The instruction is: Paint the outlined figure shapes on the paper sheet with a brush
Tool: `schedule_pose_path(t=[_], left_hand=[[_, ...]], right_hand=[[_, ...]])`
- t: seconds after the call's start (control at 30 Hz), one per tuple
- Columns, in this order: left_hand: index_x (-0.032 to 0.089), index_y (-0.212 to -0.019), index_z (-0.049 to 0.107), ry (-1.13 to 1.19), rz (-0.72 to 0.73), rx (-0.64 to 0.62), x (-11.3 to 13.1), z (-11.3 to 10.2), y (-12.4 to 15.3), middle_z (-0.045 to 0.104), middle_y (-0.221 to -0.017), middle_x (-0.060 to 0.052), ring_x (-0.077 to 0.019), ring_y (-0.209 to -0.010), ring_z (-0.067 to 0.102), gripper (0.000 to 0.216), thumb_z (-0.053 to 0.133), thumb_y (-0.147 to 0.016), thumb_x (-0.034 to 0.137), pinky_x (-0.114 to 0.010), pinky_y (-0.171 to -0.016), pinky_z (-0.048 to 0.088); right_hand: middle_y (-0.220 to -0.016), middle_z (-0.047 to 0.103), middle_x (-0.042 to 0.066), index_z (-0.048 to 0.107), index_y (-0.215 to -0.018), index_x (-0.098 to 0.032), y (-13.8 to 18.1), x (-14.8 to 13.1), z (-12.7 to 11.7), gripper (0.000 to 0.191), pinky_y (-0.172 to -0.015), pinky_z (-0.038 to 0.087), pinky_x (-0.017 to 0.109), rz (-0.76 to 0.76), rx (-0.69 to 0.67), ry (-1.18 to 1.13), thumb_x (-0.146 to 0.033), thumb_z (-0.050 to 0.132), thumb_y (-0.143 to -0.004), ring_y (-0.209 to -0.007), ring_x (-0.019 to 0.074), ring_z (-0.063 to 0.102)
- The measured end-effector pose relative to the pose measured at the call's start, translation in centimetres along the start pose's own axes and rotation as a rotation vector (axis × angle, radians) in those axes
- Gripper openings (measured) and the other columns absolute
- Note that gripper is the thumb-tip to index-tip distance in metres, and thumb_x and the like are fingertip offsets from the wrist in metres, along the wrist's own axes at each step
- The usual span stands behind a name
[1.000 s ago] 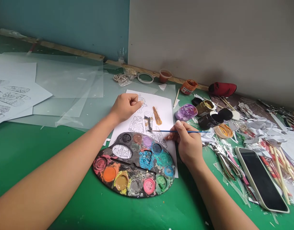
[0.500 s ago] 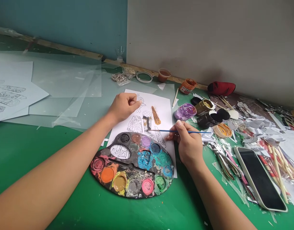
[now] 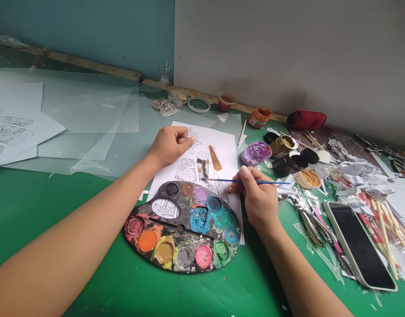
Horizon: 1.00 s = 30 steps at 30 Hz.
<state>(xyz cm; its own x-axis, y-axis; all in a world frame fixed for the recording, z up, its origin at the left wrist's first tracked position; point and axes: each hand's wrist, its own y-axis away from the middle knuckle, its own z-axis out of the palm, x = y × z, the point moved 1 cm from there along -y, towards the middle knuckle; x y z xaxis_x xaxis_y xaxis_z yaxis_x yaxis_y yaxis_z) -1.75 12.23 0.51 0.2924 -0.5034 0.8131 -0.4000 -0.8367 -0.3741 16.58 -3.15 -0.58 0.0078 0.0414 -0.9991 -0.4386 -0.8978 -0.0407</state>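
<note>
In the head view my left hand (image 3: 172,146) is curled into a fist and rests on the upper left of a white sheet with line drawings (image 3: 224,134). Nothing shows in its fingers. My right hand (image 3: 260,196) pinches a thin blue paintbrush (image 3: 230,180), held nearly level and pointing left. Its dark tip is at the lower part of a drawn shape (image 3: 202,163) that bears black and golden-brown paint. An ochre-painted shape (image 3: 215,158) lies to its upper right. The oval paint palette (image 3: 180,263) covers the sheet's lower part, its wells filled with several colours.
Purple (image 3: 256,152), black (image 3: 284,164) and orange (image 3: 260,117) paint jars stand beyond my right hand. Pliers (image 3: 310,226), a phone (image 3: 361,246) and paper scraps (image 3: 349,176) lie at right. Clear sheets (image 3: 86,105) and printed pages (image 3: 27,127) lie at left.
The brush tip stays at the lower end of the black-painted shape, with the right hand shifted very slightly. My left hand and the palette hold their places; the view tilts a little.
</note>
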Motion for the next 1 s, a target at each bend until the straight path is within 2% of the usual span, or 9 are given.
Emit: schedule_pose_path(t=[0.13, 0.33, 0.5, 0.67, 0.87, 1.0], left_hand=[[0.023, -0.052, 0.026, -0.003, -0.002, -0.002, 0.06, 0.00, 0.02, 0.025, -0.050, 0.006, -0.0113, -0.052, 0.028, 0.041, 0.061, -0.073, 0.030, -0.029, -0.054, 0.025], [0.022, -0.051, 0.027, -0.002, 0.007, 0.003, 0.00, 0.04, 0.00, 0.026, -0.050, 0.006, -0.0112, -0.052, 0.028, 0.041, 0.061, -0.073, 0.029, -0.029, -0.054, 0.025], [0.022, -0.051, 0.028, 0.002, 0.005, -0.001, 0.01, 0.05, -0.03, 0.027, -0.049, 0.006, -0.0111, -0.052, 0.028, 0.041, 0.062, -0.073, 0.028, -0.029, -0.053, 0.025], [0.022, -0.051, 0.027, -0.004, 0.008, -0.001, 0.06, 0.08, -0.07, 0.026, -0.050, 0.006, -0.0112, -0.052, 0.028, 0.041, 0.061, -0.073, 0.028, -0.029, -0.053, 0.025], [0.022, -0.051, 0.027, -0.007, 0.015, 0.004, -0.04, 0.14, -0.06, 0.026, -0.050, 0.005, -0.0110, -0.052, 0.029, 0.041, 0.061, -0.073, 0.028, -0.029, -0.054, 0.025], [0.022, -0.052, 0.028, -0.010, -0.005, -0.003, 0.09, 0.10, 0.00, 0.027, -0.049, 0.006, -0.0107, -0.052, 0.030, 0.041, 0.061, -0.074, 0.028, -0.028, -0.054, 0.026]], right_hand=[[-0.050, 0.057, -0.003, 0.061, -0.065, -0.021, 0.09, 0.00, -0.19, 0.041, -0.049, 0.049, 0.028, -0.009, 0.039, -0.017, -0.058, 0.072, -0.079, -0.046, 0.0133, 0.055], [-0.048, 0.058, -0.002, 0.061, -0.062, -0.022, 0.27, -0.32, 0.25, 0.044, -0.049, 0.048, 0.028, -0.018, -0.037, 0.056, -0.060, 0.071, -0.079, -0.045, 0.0135, 0.056], [-0.049, 0.057, -0.003, 0.062, -0.062, -0.021, 0.20, -0.26, -0.07, 0.042, -0.049, 0.048, 0.027, -0.013, 0.033, -0.014, -0.058, 0.074, -0.077, -0.045, 0.0127, 0.055], [-0.051, 0.059, -0.002, 0.061, -0.062, -0.021, 0.39, -0.36, 0.17, 0.041, -0.051, 0.049, 0.028, -0.017, -0.031, 0.020, -0.057, 0.072, -0.079, -0.047, 0.0133, 0.056], [-0.050, 0.057, -0.002, 0.061, -0.063, -0.021, 0.28, -0.17, -0.26, 0.043, -0.052, 0.051, 0.029, -0.036, 0.033, 0.026, -0.059, 0.072, -0.079, -0.047, 0.0134, 0.056], [-0.050, 0.058, -0.002, 0.060, -0.062, -0.021, 0.35, -0.30, -0.08, 0.044, -0.050, 0.049, 0.027, -0.050, -0.018, 0.063, -0.060, 0.071, -0.079, -0.047, 0.0135, 0.057]])
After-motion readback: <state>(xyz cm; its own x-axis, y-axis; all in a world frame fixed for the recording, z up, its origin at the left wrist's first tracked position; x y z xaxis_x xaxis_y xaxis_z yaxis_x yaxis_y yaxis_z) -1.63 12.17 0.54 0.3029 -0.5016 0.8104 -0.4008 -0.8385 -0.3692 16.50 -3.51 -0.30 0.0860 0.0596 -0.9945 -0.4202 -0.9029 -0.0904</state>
